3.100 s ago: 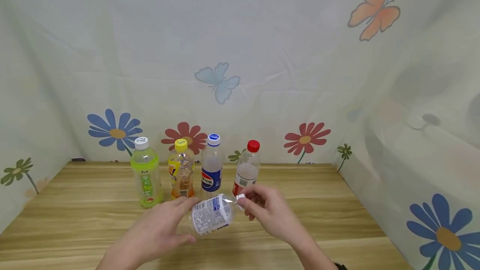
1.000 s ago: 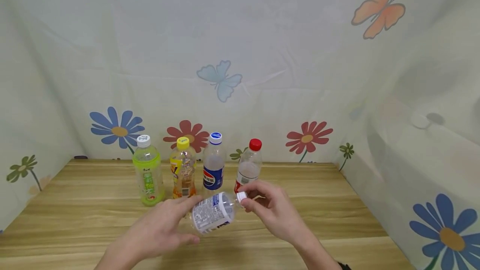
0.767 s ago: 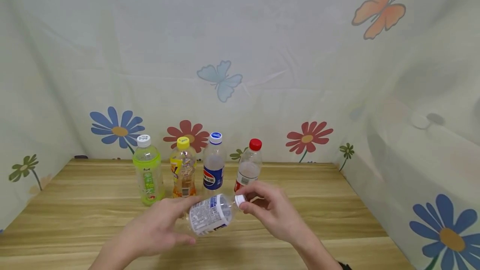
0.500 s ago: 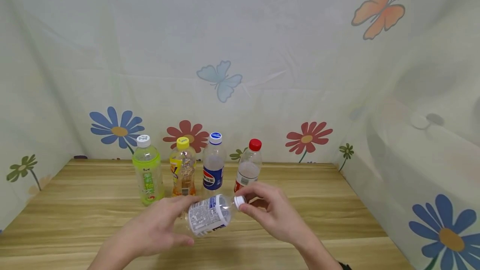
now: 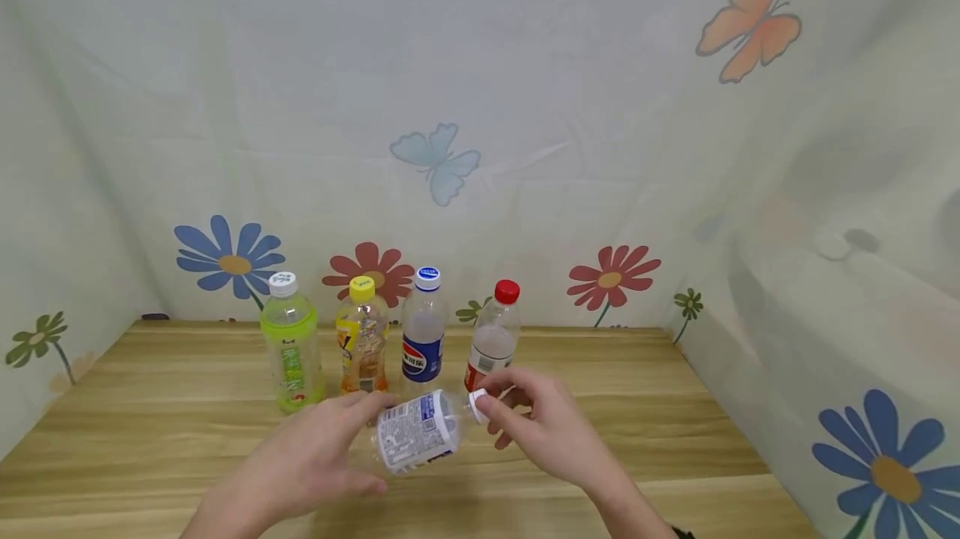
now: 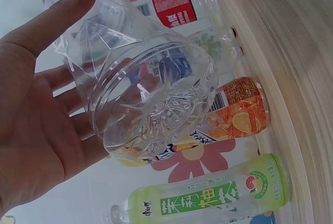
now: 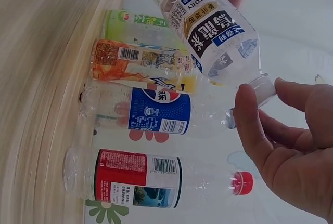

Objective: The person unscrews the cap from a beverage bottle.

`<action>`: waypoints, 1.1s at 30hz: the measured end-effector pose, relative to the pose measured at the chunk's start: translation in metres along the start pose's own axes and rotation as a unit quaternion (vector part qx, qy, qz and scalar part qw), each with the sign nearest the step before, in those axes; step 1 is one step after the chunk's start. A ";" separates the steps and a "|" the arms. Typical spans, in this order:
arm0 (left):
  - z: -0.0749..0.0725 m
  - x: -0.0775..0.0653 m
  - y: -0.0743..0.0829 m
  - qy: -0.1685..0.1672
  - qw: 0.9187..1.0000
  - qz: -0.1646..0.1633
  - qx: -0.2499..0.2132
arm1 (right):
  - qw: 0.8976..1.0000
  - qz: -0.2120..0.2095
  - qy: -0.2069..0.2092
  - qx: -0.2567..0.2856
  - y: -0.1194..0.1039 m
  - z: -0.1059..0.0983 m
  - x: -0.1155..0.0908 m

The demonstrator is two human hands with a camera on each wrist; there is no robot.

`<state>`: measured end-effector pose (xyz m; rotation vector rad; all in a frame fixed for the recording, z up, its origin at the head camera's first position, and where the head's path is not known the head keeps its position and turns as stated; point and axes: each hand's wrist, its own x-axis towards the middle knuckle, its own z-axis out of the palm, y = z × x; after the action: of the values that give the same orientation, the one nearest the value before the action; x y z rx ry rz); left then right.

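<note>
A clear plastic bottle point(image 5: 416, 432) with a white label is held tilted above the table, its neck toward the right. The right wrist view shows the label's front, with SUNTORY printed on it. My left hand point(image 5: 311, 457) grips the bottle's body near the base, thumb on one side and fingers on the other, as the left wrist view shows. At the neck, my right hand point(image 5: 543, 426) pinches the white cap point(image 7: 264, 90) between thumb and forefinger. The cap sits on the bottle's mouth. Through the clear base point(image 6: 156, 104) no drink can be seen.
Behind the hands a row of capped bottles stands on the wooden table point(image 5: 652, 406): a green-labelled one point(image 5: 292, 356), a yellow-capped one point(image 5: 363, 347), a blue-labelled Pepsi bottle point(image 5: 423, 356) and a red-capped one point(image 5: 495, 339). A flowered curtain point(image 5: 525, 214) hangs behind them.
The held bottle stays tilted in nearly the same place. My right fingers have shifted on the cap, and the lower fingers now show below it. The head view has swung slightly.
</note>
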<state>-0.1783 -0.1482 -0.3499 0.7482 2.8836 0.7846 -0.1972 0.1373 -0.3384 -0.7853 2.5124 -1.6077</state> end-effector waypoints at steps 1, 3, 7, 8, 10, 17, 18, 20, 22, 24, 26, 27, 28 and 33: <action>0.000 0.000 0.000 0.002 1.000 0.001 0.001 | 1.000 0.003 0.002 0.001 0.000 0.000 0.000; 0.000 0.000 0.001 0.003 1.000 0.000 0.004 | 1.000 0.003 0.003 0.004 -0.001 0.000 0.000; 0.001 0.000 0.002 0.008 1.000 -0.004 0.016 | 1.000 -0.001 0.004 0.004 -0.002 0.000 0.000; 0.001 0.000 0.003 0.010 1.000 -0.003 0.020 | 1.000 -0.003 0.005 0.005 -0.002 0.000 0.001; 0.001 0.000 0.003 0.017 0.999 -0.001 0.030 | 1.000 -0.004 0.006 0.007 -0.002 0.000 0.001; 0.002 -0.002 0.005 0.033 0.998 0.004 0.053 | 1.000 -0.017 0.006 0.018 -0.003 0.002 0.001; 0.001 -0.002 0.005 0.033 0.998 0.004 0.052 | 1.000 -0.019 0.006 0.018 -0.003 0.002 0.000; 0.001 -0.002 0.005 0.032 0.998 0.003 0.049 | 1.000 -0.022 0.006 0.016 -0.003 0.002 0.000; 0.000 -0.002 0.005 0.030 0.998 0.003 0.047 | 1.000 -0.026 0.004 0.016 -0.003 0.002 0.000; 0.000 -0.001 0.005 0.028 0.999 0.002 0.046 | 0.999 -0.029 0.001 0.018 -0.002 0.003 0.000; 0.000 -0.002 0.005 0.030 0.998 0.004 0.050 | 0.999 -0.033 -0.002 0.019 -0.002 0.003 0.000; 0.000 -0.002 0.004 0.030 0.998 0.004 0.052 | 0.999 -0.036 -0.003 0.019 -0.002 0.003 0.000; 0.000 -0.002 0.004 0.031 0.998 0.005 0.053 | 0.999 -0.038 -0.004 0.018 -0.002 0.003 0.000; 0.000 -0.004 0.003 0.037 0.997 0.008 0.064 | 0.998 -0.056 -0.007 0.005 -0.001 0.004 0.000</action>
<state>-0.1734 -0.1476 -0.3483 0.7706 3.0222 0.6484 -0.1953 0.1341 -0.3389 -0.9484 2.4891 -1.6397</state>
